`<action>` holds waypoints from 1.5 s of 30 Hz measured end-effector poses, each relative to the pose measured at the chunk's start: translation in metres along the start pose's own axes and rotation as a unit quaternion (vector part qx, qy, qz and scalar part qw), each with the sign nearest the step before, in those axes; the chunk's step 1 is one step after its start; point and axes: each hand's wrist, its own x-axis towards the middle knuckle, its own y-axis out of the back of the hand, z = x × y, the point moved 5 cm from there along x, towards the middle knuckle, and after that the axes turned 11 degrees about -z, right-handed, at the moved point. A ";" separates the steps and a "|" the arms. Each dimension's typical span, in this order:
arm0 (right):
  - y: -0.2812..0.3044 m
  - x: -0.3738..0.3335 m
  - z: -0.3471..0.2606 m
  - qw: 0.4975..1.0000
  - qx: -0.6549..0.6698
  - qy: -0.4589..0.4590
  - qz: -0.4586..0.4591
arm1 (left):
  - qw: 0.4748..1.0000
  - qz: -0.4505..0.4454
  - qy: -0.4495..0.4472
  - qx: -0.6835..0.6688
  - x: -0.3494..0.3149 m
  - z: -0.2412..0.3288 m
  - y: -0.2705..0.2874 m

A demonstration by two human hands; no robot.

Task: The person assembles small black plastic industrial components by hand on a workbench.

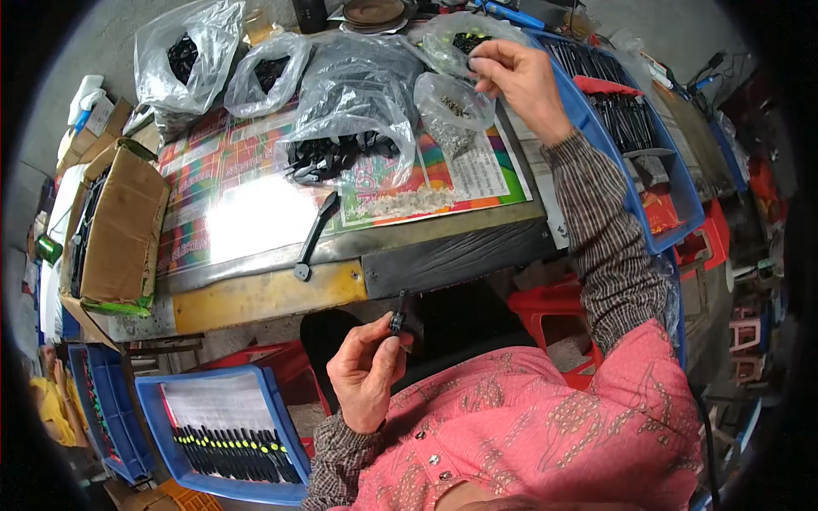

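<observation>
My left hand (368, 373) pinches a small black plastic part (397, 323) between thumb and fingers, in front of the table's near edge. A thin pin or spike points up from that part. My right hand (521, 83) is raised over the far right of the table, fingertips pressed together. Anything between them is too small to make out. Just below it are a clear bag of small metal pieces (454, 109) and, behind, a bag of black and yellow-green parts (471, 41). A black handle-shaped piece (317, 234) lies at the table's front edge.
Clear bags of black parts (345, 157) cover the table's back. A cardboard box (123, 230) stands at the left edge. Blue trays hold black pieces: one tray (285, 400) lower left, another (635, 192) at right. A red stool (545, 305) is under the table.
</observation>
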 end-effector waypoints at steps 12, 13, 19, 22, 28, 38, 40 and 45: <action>-0.063 -0.119 -0.053 0.952 0.241 -0.149 -0.118 | 0.998 -0.017 0.022 -0.063 -0.007 0.003 -0.003; -0.069 -0.126 -0.055 0.947 0.243 -0.163 -0.132 | 0.997 -0.015 0.021 -0.067 -0.007 0.003 -0.004; -0.098 -0.162 -0.079 0.973 0.165 -0.107 -0.123 | 0.991 0.010 0.029 -0.134 -0.006 0.004 -0.007; -0.113 -0.175 -0.082 0.957 0.205 -0.109 -0.177 | 0.994 0.011 -0.009 -0.111 -0.004 0.009 -0.009; -0.138 -0.191 -0.087 0.959 0.181 -0.105 -0.190 | 0.991 0.010 -0.002 -0.130 -0.010 0.004 -0.009; -0.148 -0.198 -0.100 0.983 -0.022 0.100 -0.150 | 0.986 0.031 0.007 -0.166 -0.020 -0.005 -0.002; -0.149 -0.200 -0.098 0.981 -0.016 0.058 -0.183 | 0.986 0.037 0.005 -0.161 -0.021 -0.006 -0.001; -0.149 -0.199 -0.101 0.973 -0.030 0.065 -0.217 | 0.983 0.041 0.016 -0.176 -0.023 -0.010 0.002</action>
